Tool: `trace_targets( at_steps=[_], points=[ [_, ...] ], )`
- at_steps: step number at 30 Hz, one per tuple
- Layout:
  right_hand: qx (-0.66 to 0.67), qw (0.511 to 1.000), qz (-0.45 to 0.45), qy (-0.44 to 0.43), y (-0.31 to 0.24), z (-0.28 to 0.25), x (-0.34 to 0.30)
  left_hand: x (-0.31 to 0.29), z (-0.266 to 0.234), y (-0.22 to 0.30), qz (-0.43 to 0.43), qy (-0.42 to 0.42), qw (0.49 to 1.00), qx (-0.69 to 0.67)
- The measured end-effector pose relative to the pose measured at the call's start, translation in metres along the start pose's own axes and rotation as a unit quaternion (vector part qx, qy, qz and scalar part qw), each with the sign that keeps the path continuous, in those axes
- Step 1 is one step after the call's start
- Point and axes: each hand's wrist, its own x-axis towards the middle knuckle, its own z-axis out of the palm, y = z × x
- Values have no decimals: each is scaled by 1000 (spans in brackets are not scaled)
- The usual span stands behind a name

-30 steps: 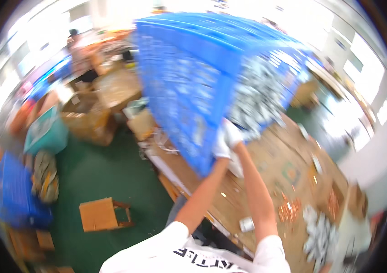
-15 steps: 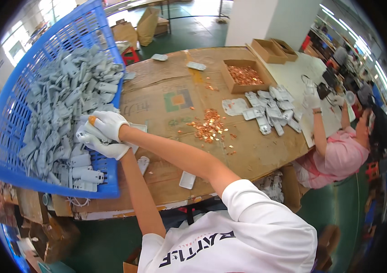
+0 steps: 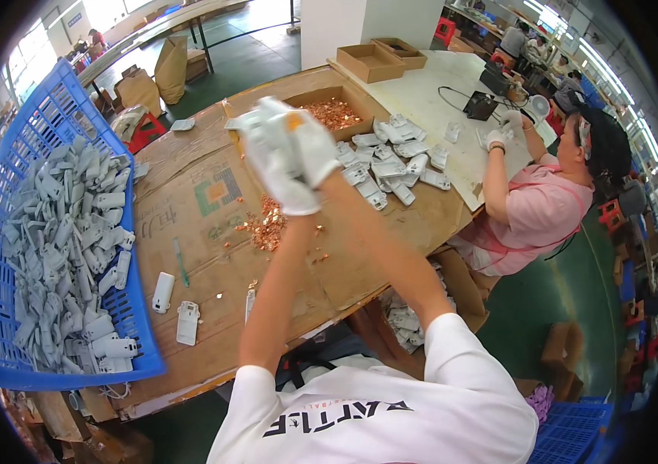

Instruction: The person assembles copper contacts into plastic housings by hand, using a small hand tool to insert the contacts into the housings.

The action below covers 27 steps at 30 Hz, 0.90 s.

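Wrapped around a blurred clutch of pale grey moulded plastic casings (image 3: 261,130), my white-gloved left hand (image 3: 288,182) and white-gloved right hand (image 3: 314,148) press together over the brown cardboard-covered table (image 3: 165,223); I cannot tell each finger's bend. Loose copper-coloured metal bits (image 3: 264,227) lie near my left wrist; the blue slatted plastic basket (image 3: 74,380) stands to my left.

My gloved left hand (image 3: 293,193) and right hand (image 3: 315,147) cupped together, blurred; both forearms (image 3: 383,247) outstretched, converging behind the grip.
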Motion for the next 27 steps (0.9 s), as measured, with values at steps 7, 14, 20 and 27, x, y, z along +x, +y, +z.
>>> trace_targets(
  at_steps=[7,14,20,27],
  points=[
    [-179,961,116,177,90,-151,6,-42,83,-99,-176,-206,962,-20],
    [10,933,238,271,157,-179,20,-40,80,-179,-234,-278,920,144],
    [-197,922,244,227,220,-212,23,-40,82,-215,-154,-314,861,369],
    [-220,934,228,163,199,-226,30,-33,97,-198,-136,-312,781,524]
  ],
)
